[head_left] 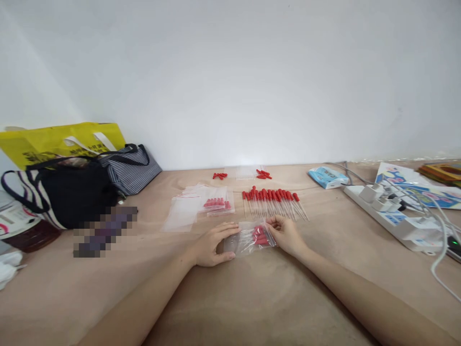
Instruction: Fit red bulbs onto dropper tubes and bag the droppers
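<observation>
A clear plastic bag [248, 244] with several red-capped droppers inside lies flat on the table between my hands. My left hand [214, 244] rests at the bag's left end, thumb and fingers spread apart around its edge. At the other end, my right hand [284, 234] pinches the bag's upper right corner. Just behind it lies a row of loose droppers [275, 196] with red bulbs and clear stems. To the left are flat empty bags [182, 209] and filled bags [216, 203] with red bulbs showing.
Small red pieces [220, 176] and another red group [264, 174] lie near the wall. A blue packet [327, 177] and a white power strip [389, 216] with cables are at right. Black bag [79, 192], striped bag [131, 168] and yellow bag [61, 139] stand at left.
</observation>
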`<control>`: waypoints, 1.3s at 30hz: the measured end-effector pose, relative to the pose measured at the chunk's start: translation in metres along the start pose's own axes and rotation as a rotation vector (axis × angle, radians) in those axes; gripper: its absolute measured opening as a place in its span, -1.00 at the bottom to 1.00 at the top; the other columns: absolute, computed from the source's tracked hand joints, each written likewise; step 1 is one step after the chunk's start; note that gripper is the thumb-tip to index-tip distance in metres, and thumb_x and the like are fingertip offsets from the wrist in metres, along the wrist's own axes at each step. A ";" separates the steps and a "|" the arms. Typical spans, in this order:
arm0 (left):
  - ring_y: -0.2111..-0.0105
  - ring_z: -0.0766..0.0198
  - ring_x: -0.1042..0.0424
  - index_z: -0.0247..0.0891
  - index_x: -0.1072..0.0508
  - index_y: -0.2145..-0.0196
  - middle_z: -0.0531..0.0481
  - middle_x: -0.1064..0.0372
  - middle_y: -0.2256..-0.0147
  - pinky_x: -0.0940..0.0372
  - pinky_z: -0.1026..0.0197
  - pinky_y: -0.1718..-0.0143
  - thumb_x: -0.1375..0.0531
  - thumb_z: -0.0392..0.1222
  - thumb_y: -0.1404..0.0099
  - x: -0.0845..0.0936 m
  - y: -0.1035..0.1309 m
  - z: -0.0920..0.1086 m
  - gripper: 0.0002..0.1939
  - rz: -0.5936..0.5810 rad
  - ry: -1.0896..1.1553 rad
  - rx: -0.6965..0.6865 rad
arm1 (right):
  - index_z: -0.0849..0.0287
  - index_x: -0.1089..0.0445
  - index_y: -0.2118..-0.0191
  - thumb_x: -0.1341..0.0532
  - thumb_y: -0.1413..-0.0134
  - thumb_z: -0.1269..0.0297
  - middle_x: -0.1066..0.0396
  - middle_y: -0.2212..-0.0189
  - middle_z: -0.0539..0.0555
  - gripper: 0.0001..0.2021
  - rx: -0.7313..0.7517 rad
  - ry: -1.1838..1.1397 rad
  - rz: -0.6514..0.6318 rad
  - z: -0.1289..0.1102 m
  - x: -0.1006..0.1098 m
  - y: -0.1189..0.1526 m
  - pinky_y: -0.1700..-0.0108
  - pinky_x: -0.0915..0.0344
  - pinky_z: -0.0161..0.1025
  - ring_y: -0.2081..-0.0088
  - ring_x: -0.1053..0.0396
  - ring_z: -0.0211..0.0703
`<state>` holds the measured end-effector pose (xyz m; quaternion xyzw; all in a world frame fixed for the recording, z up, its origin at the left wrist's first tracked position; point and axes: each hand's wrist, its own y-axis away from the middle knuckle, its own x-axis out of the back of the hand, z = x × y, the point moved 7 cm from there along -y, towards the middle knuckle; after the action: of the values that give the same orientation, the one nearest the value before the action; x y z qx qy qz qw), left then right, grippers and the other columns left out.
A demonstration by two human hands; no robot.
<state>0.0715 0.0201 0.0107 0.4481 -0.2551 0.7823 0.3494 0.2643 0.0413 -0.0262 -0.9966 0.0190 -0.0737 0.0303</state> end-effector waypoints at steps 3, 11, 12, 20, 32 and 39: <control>-0.13 0.05 0.00 -0.19 -0.12 -0.10 -0.11 -0.03 -0.13 0.01 -0.03 -0.10 -0.13 -0.01 -0.13 0.000 0.000 0.001 -0.41 -0.006 -0.009 0.015 | 0.21 -0.38 0.57 -0.22 0.22 0.14 -0.36 0.65 -0.03 -0.78 -0.042 -0.042 -0.206 0.000 -0.013 0.003 0.56 -0.20 -0.36 0.61 -0.29 -0.30; -0.13 0.05 0.01 -0.13 -0.15 -0.08 -0.07 -0.03 -0.13 0.01 -0.04 -0.09 -0.15 -0.02 -0.12 0.001 0.002 0.000 -0.43 0.007 0.014 -0.020 | 0.18 -0.36 0.56 -0.22 0.27 0.20 -0.28 0.72 -0.08 -0.85 -0.008 0.130 0.022 -0.002 0.033 -0.015 0.64 -0.05 -0.38 0.71 -0.12 -0.35; -0.12 0.06 -0.01 -0.14 -0.18 -0.06 -0.07 -0.05 -0.12 0.00 -0.03 -0.09 -0.14 -0.03 -0.12 0.002 0.002 0.001 -0.46 0.020 0.025 -0.041 | 0.18 -0.34 0.59 -0.23 0.29 0.23 -0.30 0.68 -0.06 -0.88 0.053 0.197 0.120 -0.005 0.048 -0.022 0.59 -0.10 -0.36 0.65 -0.18 -0.32; 0.00 0.12 -0.23 -0.17 -0.32 0.05 -0.09 -0.27 0.01 -0.02 -0.02 -0.08 -0.13 -0.09 -0.13 0.005 0.001 0.002 -0.60 0.103 0.076 -0.073 | 0.20 -0.31 0.40 -0.18 0.24 0.29 -0.37 0.48 0.08 -0.82 -0.043 0.694 0.427 0.005 0.108 -0.071 0.44 -0.15 -0.30 0.45 -0.31 -0.18; -0.05 0.14 -0.17 -0.16 -0.25 -0.01 -0.06 -0.23 -0.02 0.05 -0.02 -0.12 -0.13 -0.09 -0.14 0.002 0.002 0.003 -0.54 0.047 0.069 -0.070 | 0.29 -0.19 0.08 -0.14 0.21 0.39 -0.36 0.53 0.08 -0.56 -0.069 0.549 0.420 -0.007 0.100 -0.078 0.37 -0.19 -0.25 0.39 -0.34 -0.08; -0.09 0.11 -0.09 -0.14 -0.21 -0.05 -0.06 -0.13 -0.09 0.03 -0.03 -0.11 -0.12 -0.06 -0.15 -0.001 0.002 -0.002 -0.51 0.040 0.049 -0.049 | 0.14 -0.06 0.03 -0.14 0.21 0.32 -0.21 0.62 -0.15 -0.49 0.058 -0.086 0.218 -0.012 0.067 -0.036 0.63 -0.10 -0.36 0.66 -0.15 -0.32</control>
<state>0.0688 0.0198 0.0084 0.4150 -0.2744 0.7934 0.3507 0.3299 0.0740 -0.0027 -0.9896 0.1240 -0.0277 0.0676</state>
